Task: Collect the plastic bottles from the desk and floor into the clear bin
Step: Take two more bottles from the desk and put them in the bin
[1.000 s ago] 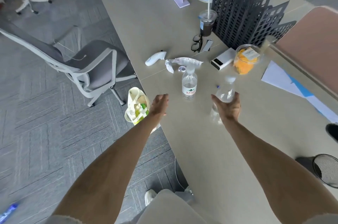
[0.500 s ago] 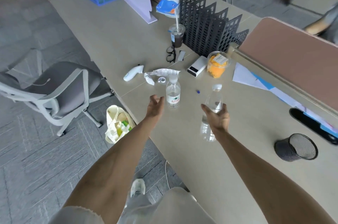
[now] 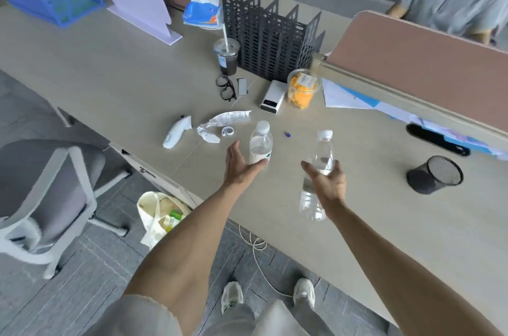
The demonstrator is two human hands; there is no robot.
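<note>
Above the bench's (image 3: 110,74) near edge, the right hand (image 3: 327,184) has its grip wrapped around a clear water bottle (image 3: 319,171). The left hand (image 3: 240,168), fingers spread, cups a second, upright bottle (image 3: 259,144) standing near crumpled paper (image 3: 220,125).

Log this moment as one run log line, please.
right hand: holds clear bottle off desk | left hand: open, reaching small bottle standing on desk | bin: not in view

Two bottles (image 3: 260,144) (image 3: 320,162), two hands (image 3: 240,164) (image 3: 327,182)
</note>
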